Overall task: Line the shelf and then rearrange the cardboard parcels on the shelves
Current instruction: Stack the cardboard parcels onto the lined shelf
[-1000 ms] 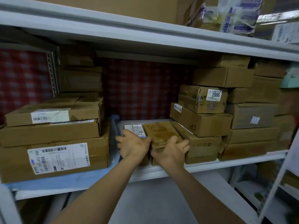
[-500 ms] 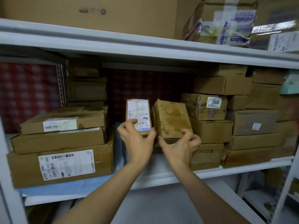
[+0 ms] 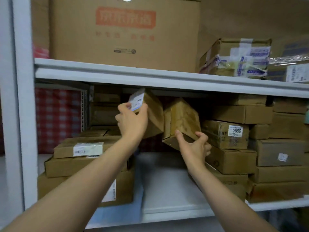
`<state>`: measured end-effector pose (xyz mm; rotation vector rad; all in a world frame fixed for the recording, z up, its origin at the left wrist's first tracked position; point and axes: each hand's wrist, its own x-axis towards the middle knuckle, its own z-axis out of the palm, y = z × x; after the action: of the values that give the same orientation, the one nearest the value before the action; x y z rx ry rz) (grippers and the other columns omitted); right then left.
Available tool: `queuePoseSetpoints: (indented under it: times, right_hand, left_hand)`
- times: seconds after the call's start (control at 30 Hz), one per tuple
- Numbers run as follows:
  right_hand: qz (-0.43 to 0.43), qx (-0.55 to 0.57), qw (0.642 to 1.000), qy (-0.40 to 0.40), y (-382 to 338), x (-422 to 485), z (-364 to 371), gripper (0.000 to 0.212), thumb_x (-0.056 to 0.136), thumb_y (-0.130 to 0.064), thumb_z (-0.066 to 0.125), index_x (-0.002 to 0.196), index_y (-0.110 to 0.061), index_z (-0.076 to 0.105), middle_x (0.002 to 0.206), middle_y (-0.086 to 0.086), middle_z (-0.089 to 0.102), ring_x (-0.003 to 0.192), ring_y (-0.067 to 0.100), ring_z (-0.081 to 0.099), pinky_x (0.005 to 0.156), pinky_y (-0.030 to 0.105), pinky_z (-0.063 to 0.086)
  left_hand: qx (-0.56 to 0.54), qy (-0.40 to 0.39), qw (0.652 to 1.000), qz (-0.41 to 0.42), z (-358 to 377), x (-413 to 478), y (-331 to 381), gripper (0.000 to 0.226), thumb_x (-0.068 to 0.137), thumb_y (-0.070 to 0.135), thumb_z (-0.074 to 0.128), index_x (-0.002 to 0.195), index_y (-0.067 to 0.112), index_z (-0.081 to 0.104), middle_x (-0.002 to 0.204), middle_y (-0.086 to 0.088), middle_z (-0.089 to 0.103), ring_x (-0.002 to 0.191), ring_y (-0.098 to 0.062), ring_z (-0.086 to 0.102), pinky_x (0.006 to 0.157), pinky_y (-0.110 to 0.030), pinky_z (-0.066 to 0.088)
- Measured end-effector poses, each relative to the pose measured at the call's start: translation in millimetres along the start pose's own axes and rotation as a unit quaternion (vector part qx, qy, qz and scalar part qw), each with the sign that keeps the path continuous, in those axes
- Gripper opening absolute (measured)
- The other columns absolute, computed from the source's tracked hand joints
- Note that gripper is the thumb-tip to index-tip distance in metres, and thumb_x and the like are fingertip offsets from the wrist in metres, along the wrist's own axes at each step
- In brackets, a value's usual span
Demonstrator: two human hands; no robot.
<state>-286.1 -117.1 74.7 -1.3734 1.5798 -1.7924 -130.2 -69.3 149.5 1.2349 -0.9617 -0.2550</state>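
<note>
Each hand grips one small parcel aloft over the bare middle of the shelf (image 3: 175, 213), the left hand (image 3: 132, 122) clasping the labelled parcel (image 3: 150, 113), the right hand (image 3: 194, 146) the plain parcel (image 3: 182, 119), both tilted just under the upper shelf's front edge (image 3: 167, 81).

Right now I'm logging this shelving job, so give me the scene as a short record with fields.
left hand: left hand grips the labelled parcel, raised and tilted
right hand: right hand grips the plain parcel, raised and tilted
parcels: side by side in mid-air, above the bare gap of the middle shelf
left stack: flat boxes on a blue liner
right stack: boxes, one tagged 2996
upper shelf: large printed carton
</note>
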Motion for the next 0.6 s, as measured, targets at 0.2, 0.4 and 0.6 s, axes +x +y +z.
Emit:
queuePoseSetpoints:
  times: [0.2, 0.4, 0.6]
  right_hand:
    - [-0.001, 0.000, 0.998, -0.065, -47, -7, 39, 0.076, 0.070, -0.064, 0.070, 0.125, -0.025, 0.036, 0.139, 0.013, 0.025, 0.129, 0.034, 0.027, 0.092, 0.035, 0.036]
    - [-0.004, -0.018, 0.992, -0.121, -88, -18, 90, 0.077, 0.065, -0.068, 0.071, 0.120, -0.025, 0.040, 0.133, 0.012, 0.027, 0.125, 0.033, 0.031, 0.089, 0.034, 0.039]
    - [-0.033, -0.086, 0.985, -0.146, -122, -25, 139, 0.084, 0.059, -0.077, 0.066, 0.122, -0.026, 0.041, 0.131, 0.012, 0.027, 0.123, 0.033, 0.029, 0.100, 0.047, 0.043]
  left_hand:
    - [-0.018, 0.006, 0.996, -0.090, -76, 74, -11, 0.071, 0.092, 0.056, 0.043, 0.146, 0.012, 0.030, 0.138, -0.016, 0.046, 0.116, -0.033, 0.048, 0.090, -0.041, 0.041]
    - [-0.016, 0.012, 0.986, -0.164, -127, 127, -41, 0.102, 0.066, 0.069, 0.044, 0.146, 0.007, 0.031, 0.135, -0.018, 0.050, 0.118, -0.040, 0.051, 0.100, -0.054, 0.046]
    - [0.008, 0.000, 0.978, -0.209, -143, 168, -69, 0.095, 0.073, 0.067, 0.039, 0.146, 0.007, 0.032, 0.138, -0.022, 0.048, 0.121, -0.044, 0.049, 0.101, -0.057, 0.045]
